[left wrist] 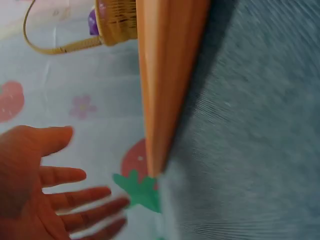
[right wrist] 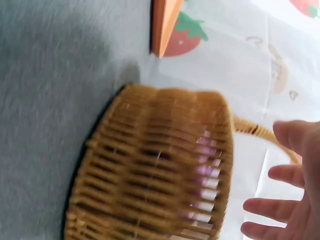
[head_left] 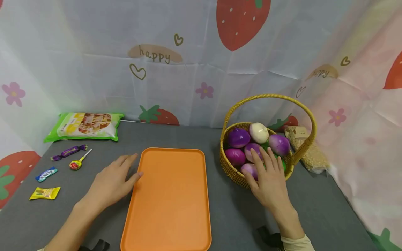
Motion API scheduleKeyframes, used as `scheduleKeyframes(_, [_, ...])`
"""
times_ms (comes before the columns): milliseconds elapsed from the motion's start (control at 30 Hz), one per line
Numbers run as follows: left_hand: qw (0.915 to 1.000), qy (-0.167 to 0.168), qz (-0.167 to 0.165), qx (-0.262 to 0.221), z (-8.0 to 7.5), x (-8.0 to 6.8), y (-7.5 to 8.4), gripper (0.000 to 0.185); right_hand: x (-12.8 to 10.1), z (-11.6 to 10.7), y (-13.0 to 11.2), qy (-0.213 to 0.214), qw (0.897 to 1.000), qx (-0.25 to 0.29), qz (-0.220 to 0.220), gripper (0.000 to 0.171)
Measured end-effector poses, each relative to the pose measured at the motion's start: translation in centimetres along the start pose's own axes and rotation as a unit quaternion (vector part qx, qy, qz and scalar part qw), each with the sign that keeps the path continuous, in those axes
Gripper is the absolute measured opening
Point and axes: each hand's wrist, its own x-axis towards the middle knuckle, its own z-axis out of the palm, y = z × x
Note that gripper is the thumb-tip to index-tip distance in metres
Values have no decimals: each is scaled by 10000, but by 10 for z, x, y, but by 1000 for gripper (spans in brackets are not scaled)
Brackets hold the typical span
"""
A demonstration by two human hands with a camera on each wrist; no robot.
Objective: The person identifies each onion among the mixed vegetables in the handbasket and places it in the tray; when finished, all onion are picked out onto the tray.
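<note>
My right hand (head_left: 270,184) hovers with spread fingers over the near side of a wicker basket (head_left: 228,169). Purple onions (head_left: 238,138) and a white onion (head_left: 259,132) fill this basket, with something green partly hidden among them. In the right wrist view the fingers (right wrist: 272,207) are apart beside the basket's rim and hold nothing; whether they touch an onion I cannot tell. By the left edge of an orange tray (head_left: 169,198) is my left hand (head_left: 110,183), fingers extended and nothing in its grasp. Its thumb overlaps the tray's edge in the head view; contact is unclear.
Left of the tray lie a purple-wrapped candy (head_left: 69,151), a lollipop (head_left: 76,164), a blue candy (head_left: 46,174) and a yellow candy (head_left: 45,193). A green food bag (head_left: 89,126) lies at the back left. Behind the basket, a bag of grains (head_left: 309,153) rests near the curtain.
</note>
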Motion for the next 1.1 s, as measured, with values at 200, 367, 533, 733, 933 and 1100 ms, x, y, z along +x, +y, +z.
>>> scheduleKeyframes(200, [9735, 16, -703, -2176, 9, 9, -23, 42, 1, -2, 12, 631, 9980, 41, -5, 57])
scheduleKeyframes(367, [8844, -282, -1418, -4438, 22, 14, -50, 45, 2, -2, 15, 766, 9970, 63, -106, 54])
scheduleKeyframes(533, [8390, -701, -1619, -5147, 35, 13, -66, 42, 3, 0, 14, 828, 9962, 139, -209, 53])
scheduleKeyframes(733, [8569, -813, -1326, -4915, 40, 14, -67, 46, 6, -1, 14, 810, 9963, 217, -203, 54])
scheduleKeyframes(933, [8820, -877, -1312, -4441, 38, 13, -67, 48, 16, -8, 20, 612, 9979, 52, -219, 54])
scheduleKeyframes(1100, [8845, -1090, -1231, -4367, 42, 15, -64, 48, 31, -17, 49, 395, 9985, -351, -114, 51])
